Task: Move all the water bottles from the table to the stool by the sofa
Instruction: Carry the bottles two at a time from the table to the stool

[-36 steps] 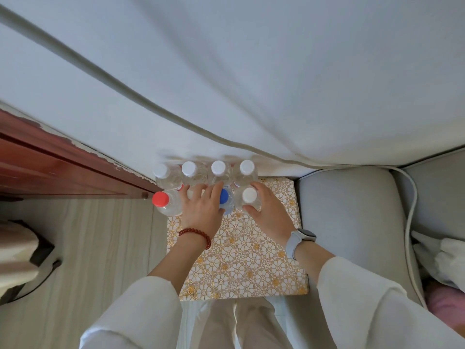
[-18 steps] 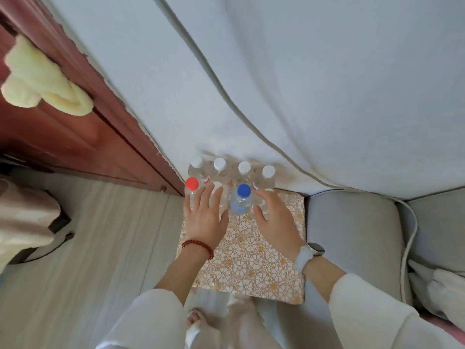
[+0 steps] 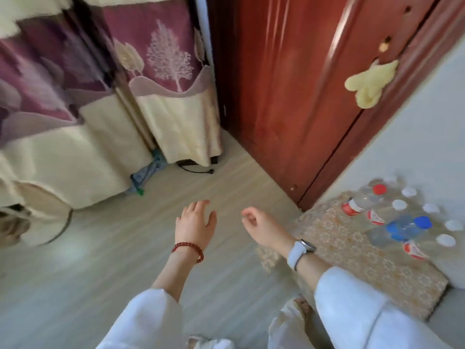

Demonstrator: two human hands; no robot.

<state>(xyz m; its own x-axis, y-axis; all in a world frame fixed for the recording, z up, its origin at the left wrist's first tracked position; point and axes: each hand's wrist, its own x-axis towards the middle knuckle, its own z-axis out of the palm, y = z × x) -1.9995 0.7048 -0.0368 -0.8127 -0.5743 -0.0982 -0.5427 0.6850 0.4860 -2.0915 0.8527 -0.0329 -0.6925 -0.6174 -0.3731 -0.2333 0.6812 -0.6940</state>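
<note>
A: The fingers (image 3: pixel 198 210) of the left hand (image 3: pixel 193 226) are spread and relaxed, holding nothing and touching nothing. On the right hand (image 3: pixel 261 229) the fingers (image 3: pixel 247 215) curl loosely inward, and that hand holds nothing either.

B: Where are the water bottles (image 3: pixel 400 217)?

A: Standing in a tight cluster on the stool (image 3: pixel 352 263), at its far corner against the pale wall (image 3: pixel 415 137). Both hands hang over the floor (image 3: pixel 100 260), left of the stool and well apart from the bottles.

B: How much room is around the stool?

A: Its left edge faces a broad stretch of floor that runs to the draped furniture (image 3: pixel 75 147). The red-brown door (image 3: pixel 289 96) stands just behind the stool's far left corner. Its near edge ends beside the right sleeve (image 3: pixel 357 308).

B: Materials and shapes?

A: The stool top is flat and square-edged, covered in a gold and white floral pattern. The bottles are clear plastic; most caps are white, one is red (image 3: pixel 379 189) and one is blue (image 3: pixel 423 222). The floor is pale wood-grain planks. A soft yellow cloth (image 3: pixel 370 81) hangs on the door. The left wrist wears a bracelet (image 3: pixel 188 249) of dark red beads, and the right wrist wears a watch (image 3: pixel 300 250) on a white strap. Both sleeves are white.
</note>
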